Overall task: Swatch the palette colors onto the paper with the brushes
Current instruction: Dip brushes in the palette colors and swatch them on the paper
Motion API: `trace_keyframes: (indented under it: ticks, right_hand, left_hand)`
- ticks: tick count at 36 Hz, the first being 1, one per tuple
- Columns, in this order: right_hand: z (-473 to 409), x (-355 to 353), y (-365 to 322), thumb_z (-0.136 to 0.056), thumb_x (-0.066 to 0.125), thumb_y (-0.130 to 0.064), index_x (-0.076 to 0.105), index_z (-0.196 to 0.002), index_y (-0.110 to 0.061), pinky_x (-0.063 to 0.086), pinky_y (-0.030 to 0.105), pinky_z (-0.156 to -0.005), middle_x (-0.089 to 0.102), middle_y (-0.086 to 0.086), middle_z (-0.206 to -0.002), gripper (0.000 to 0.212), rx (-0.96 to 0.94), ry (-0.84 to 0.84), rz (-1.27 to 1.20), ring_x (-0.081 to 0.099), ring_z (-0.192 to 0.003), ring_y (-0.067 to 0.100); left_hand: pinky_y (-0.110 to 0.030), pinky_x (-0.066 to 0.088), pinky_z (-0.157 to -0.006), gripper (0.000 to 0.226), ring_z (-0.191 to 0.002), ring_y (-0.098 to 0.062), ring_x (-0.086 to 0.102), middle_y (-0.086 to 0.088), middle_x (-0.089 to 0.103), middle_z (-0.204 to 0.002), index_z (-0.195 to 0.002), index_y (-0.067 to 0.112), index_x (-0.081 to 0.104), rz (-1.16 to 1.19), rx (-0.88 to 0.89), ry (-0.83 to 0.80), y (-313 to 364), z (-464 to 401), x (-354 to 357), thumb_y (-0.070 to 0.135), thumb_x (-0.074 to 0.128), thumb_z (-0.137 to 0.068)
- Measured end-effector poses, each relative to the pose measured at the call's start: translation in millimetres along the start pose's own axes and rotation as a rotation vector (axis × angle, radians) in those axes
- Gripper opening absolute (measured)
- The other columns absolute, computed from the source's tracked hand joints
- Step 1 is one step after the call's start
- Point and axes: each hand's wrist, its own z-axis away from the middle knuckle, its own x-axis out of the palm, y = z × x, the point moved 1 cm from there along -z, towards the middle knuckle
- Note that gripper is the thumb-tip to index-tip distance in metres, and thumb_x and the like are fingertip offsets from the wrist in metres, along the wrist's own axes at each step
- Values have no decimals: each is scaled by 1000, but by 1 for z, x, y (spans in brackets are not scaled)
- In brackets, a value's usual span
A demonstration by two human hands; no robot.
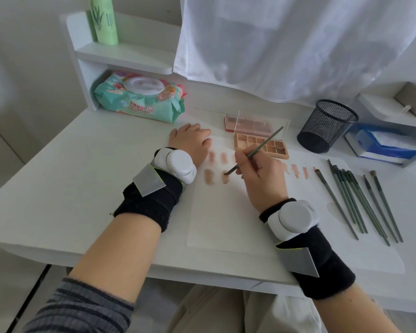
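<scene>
A white sheet of paper lies on the desk with two rows of pink and tan swatches. My right hand grips a thin green brush, its tip touching the second swatch of the lower row. My left hand rests flat on the paper's far left corner, fingers straight. An open palette of brown and peach shades sits just beyond the paper, its clear lid standing up behind it. Several more green brushes lie side by side on the right part of the paper.
A black mesh pen cup stands right of the palette, with a blue tissue pack beyond it. A pack of wet wipes sits under a white shelf at the back left, a green bottle on top. A white curtain hangs behind.
</scene>
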Motion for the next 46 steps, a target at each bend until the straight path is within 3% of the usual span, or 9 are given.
trace_keyframes:
  ticks: [9,14,20,25,29,33,37,42,46]
  right_hand:
    - [0,0,-1,-93,53,-21,60,-81,-14,50,46,-70,61,5,-64,16,-2,27,-9,59,-68,27]
    - [2,-1,-1,-85,47,-36,60,-77,-5,47,45,-65,58,13,-60,34,-5,35,-30,57,-63,31]
    - [3,0,-2,-87,49,-33,55,-71,-19,46,39,-62,57,8,-57,23,-18,0,-45,57,-61,30]
    - [1,0,-2,-94,52,-22,61,-83,-11,50,46,-70,60,3,-64,18,-5,-1,-17,59,-68,25]
    - [2,-1,-4,-88,50,-30,54,-72,-26,48,40,-63,57,3,-60,17,-43,42,-54,57,-62,26]
    - [3,-1,-3,-89,51,-29,53,-70,-25,45,32,-61,56,1,-58,19,-39,-17,-60,56,-61,26]
    - [1,0,-2,-92,53,-24,56,-75,-25,51,42,-68,59,-1,-63,17,-26,-7,-45,60,-67,24]
    - [2,-1,-1,-86,48,-33,51,-69,-26,45,43,-61,56,15,-60,19,-47,41,-69,54,-61,32]
    - [2,0,0,-91,52,-28,54,-73,-21,46,39,-65,58,8,-62,19,-21,6,-33,57,-65,27]
  left_hand:
    - [-38,18,-107,36,-132,-21,31,-7,42,-140,-127,15,51,-3,-2,3,-1,0,1,25,31,-99]
    - [-38,19,-106,35,-130,-22,32,-6,44,-137,-125,15,52,0,7,12,-1,-1,2,24,32,-98]
    - [-39,23,-103,33,-123,-24,36,-5,49,-125,-119,14,53,10,13,17,-3,-2,3,24,32,-97]
    - [-39,24,-101,32,-121,-24,38,-5,50,-121,-119,14,54,10,11,25,-4,-3,4,24,32,-97]
    - [-39,24,-101,31,-120,-24,38,-5,50,-118,-117,13,54,15,14,26,-4,-3,4,24,32,-97]
    - [-39,23,-102,32,-122,-24,37,-5,49,-122,-119,13,54,16,11,27,-4,-3,4,24,32,-97]
    - [-38,21,-105,34,-128,-23,34,-7,45,-134,-123,13,52,5,7,24,-3,-3,4,24,32,-98]
    - [-37,21,-103,34,-127,-23,35,-8,46,-135,-123,12,53,5,9,32,-2,-2,4,23,33,-98]
    - [-38,22,-103,34,-125,-23,36,-7,47,-131,-122,13,53,11,14,28,-3,-3,4,23,33,-97]
